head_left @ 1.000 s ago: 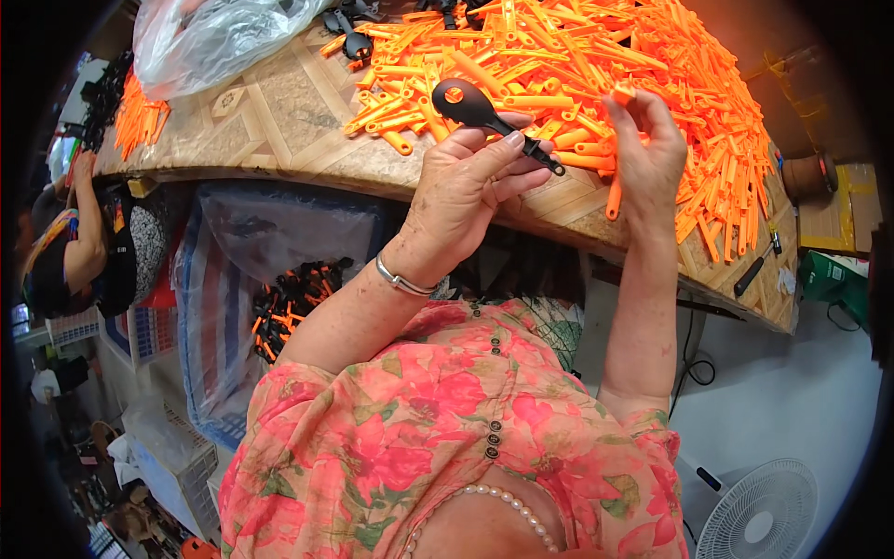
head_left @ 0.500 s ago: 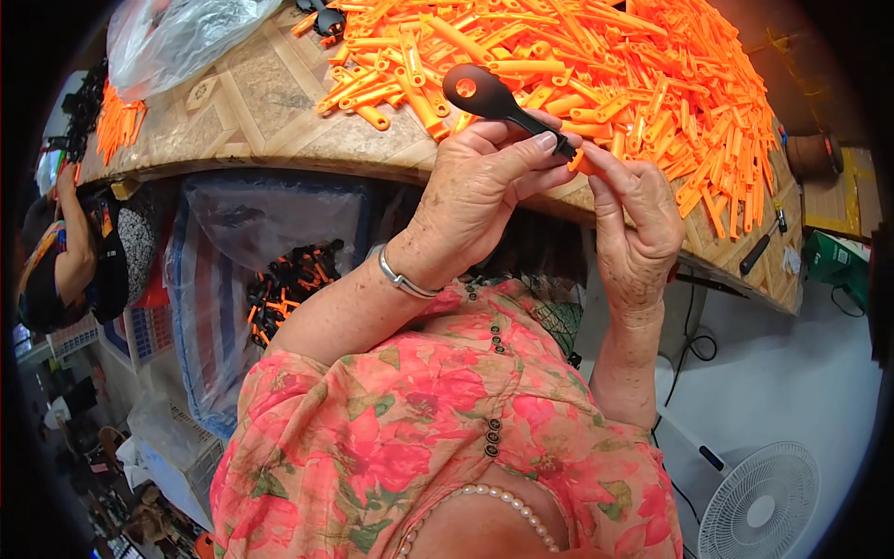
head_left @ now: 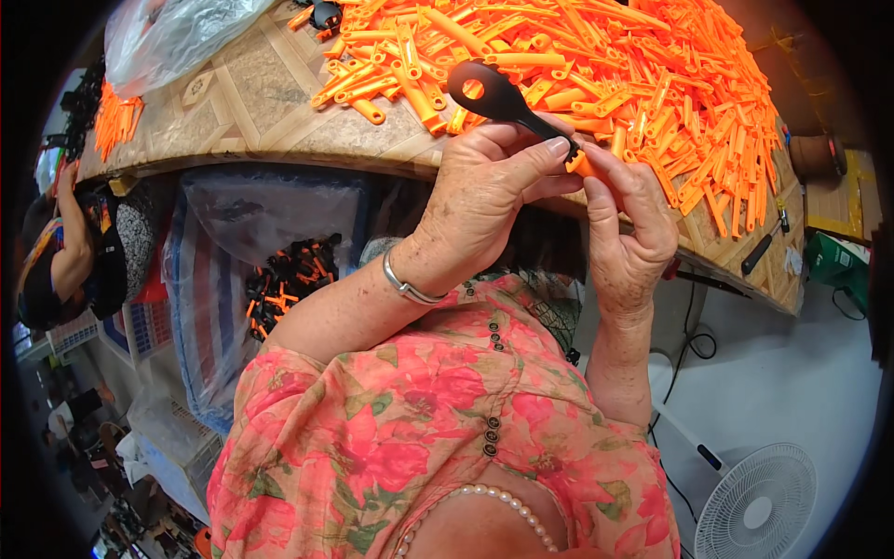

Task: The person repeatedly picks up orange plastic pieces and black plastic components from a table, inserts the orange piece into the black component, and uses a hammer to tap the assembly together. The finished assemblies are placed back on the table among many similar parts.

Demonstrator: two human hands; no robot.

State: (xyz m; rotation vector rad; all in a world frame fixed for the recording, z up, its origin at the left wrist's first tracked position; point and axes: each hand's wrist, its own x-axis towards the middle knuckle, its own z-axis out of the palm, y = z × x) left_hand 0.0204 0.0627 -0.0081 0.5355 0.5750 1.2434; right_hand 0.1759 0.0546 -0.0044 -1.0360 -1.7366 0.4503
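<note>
Wood-patterned table (head_left: 265,107) curving across the top of the view, heaped from the middle to the right with orange handles (head_left: 694,107). Smaller orange bunch (head_left: 118,123) at the far left end, beside clear plastic (head_left: 186,42) spread over the table. Just in front of the table edge, black spoon (head_left: 503,98) held up in the left hand (head_left: 480,200), bowl toward the upper left, a round hole through it showing orange from behind. Left fingers curled under the stem, thumb pressed on top near its lower end, grip closed. Right hand (head_left: 638,224) nearly closed at the tips, thumb and forefinger pinching orange piece (head_left: 582,165) right up against the spoon's lower end; too small to tell how far joined. Below the table, to the left, striped sack (head_left: 200,312), with black-and-orange pieces (head_left: 293,279) inside. Beyond it, another person (head_left: 70,256), one arm raised toward the table's left end. At the right corner of the table, tool (head_left: 764,250) with black handle; next to that corner, green bag (head_left: 835,265) bearing pale print, too small to read. Farther up, brown spool (head_left: 817,158) beside yellow-taped carton (head_left: 833,200). At lower right, white fan (head_left: 759,512).
</note>
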